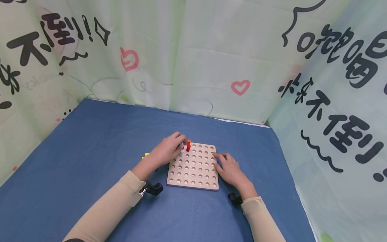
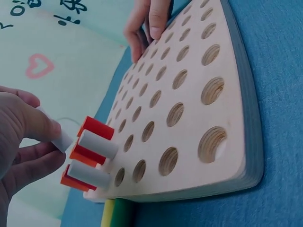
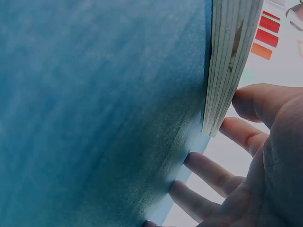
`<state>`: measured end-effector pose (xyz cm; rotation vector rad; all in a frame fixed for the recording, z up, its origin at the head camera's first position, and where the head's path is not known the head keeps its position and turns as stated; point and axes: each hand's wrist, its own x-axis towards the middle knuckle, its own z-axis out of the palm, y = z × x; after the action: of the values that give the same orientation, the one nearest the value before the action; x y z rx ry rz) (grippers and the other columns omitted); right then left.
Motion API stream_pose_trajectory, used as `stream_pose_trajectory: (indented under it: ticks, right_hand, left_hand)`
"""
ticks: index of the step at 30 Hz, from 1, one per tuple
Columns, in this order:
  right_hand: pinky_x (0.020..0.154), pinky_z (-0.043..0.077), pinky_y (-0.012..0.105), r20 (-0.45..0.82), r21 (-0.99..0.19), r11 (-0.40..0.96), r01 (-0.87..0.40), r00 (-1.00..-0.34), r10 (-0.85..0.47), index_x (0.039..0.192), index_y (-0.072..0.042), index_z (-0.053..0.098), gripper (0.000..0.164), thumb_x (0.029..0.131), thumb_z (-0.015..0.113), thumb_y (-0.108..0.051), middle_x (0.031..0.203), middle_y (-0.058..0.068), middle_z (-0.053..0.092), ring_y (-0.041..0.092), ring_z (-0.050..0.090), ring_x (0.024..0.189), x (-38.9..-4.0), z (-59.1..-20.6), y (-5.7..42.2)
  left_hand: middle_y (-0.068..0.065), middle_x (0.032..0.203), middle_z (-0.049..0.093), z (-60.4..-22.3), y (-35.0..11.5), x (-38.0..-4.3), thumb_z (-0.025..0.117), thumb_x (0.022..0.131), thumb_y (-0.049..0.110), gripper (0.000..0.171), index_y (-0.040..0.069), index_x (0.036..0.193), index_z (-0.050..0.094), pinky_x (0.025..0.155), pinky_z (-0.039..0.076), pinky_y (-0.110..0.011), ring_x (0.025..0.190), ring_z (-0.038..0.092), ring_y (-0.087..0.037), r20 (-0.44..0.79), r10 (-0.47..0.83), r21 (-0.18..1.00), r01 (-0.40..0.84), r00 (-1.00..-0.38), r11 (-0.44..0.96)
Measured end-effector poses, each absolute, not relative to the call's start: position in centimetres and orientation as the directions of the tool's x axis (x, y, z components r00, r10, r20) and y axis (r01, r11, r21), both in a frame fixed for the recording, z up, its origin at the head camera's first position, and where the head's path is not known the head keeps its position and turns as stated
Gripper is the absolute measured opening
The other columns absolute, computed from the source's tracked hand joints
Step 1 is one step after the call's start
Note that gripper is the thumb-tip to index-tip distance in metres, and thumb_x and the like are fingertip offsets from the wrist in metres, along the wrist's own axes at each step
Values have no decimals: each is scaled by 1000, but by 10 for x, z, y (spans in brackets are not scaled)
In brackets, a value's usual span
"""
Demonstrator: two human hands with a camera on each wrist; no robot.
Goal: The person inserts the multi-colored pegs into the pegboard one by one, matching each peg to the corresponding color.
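Note:
A square wooden pegboard (image 1: 193, 186) with rows of round holes lies on the blue cloth. Between thumb and fingers, my left hand (image 1: 165, 148) pinches a white peg (image 2: 63, 142) just above the far left corner. Short pegs stand there in the holes: white pegs (image 2: 98, 144), a red peg (image 1: 188, 148) and an orange peg (image 1: 189, 142); some overlap, partly hidden by the left hand in the head view. My right hand (image 1: 231, 169) touches the board's right side with thumb and forefinger, its other fingers spread over the cloth in the right wrist view.
Left of the board, a yellow piece (image 1: 146, 154) shows from behind the left wrist; the left wrist view has a green piece (image 2: 124, 213) beside it. Blue cloth (image 1: 115, 134) covers the table. Printed curtains (image 1: 208, 60) hang at the back and sides.

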<state>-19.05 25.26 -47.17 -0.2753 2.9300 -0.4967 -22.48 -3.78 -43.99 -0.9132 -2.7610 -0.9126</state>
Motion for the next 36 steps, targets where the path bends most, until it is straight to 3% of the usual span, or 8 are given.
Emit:
stream_pose_trajectory:
  ticks: [14, 22, 29, 36]
  right_hand:
    - [114, 26, 72, -128, -342, 928, -149, -971, -203, 157, -16, 43, 51, 109, 50, -32, 152, 24, 42, 47, 39, 142, -190, -470, 252]
    - [114, 27, 72, -128, -339, 928, -154, -970, -208, 158, -17, 42, 51, 109, 49, -33, 153, 24, 41, 47, 39, 143, -190, -470, 252]
    - [113, 27, 72, -124, -344, 926, -156, -970, -209, 158, -17, 42, 51, 109, 50, -32, 152, 24, 42, 47, 40, 142, -191, -471, 252]
    - [114, 27, 72, -127, -339, 928, -153, -970, -207, 158, -17, 42, 51, 109, 50, -32, 153, 23, 42, 46, 39, 142, -191, -472, 253]
  left_hand:
    - [-2, 103, 64, -442, -23, -225, 67, 100, 10, 12, 12, 112, 67, 79, 53, -36, 91, 64, -21, 271, 476, 519, 544, -837, 659]
    - [2, 91, 64, -448, -20, -229, 73, 97, 16, 7, 15, 103, 69, 78, 46, -39, 81, 54, -17, 301, 476, 472, 563, -826, 678]
    - [4, 91, 68, -457, -19, -231, 74, 98, 20, 10, 21, 95, 64, 86, 46, -45, 93, 59, -23, 321, 487, 404, 582, -812, 705]
    - [3, 95, 71, -461, -18, -231, 75, 97, 21, 5, 20, 94, 70, 89, 47, -47, 100, 62, -25, 340, 494, 385, 597, -801, 704]
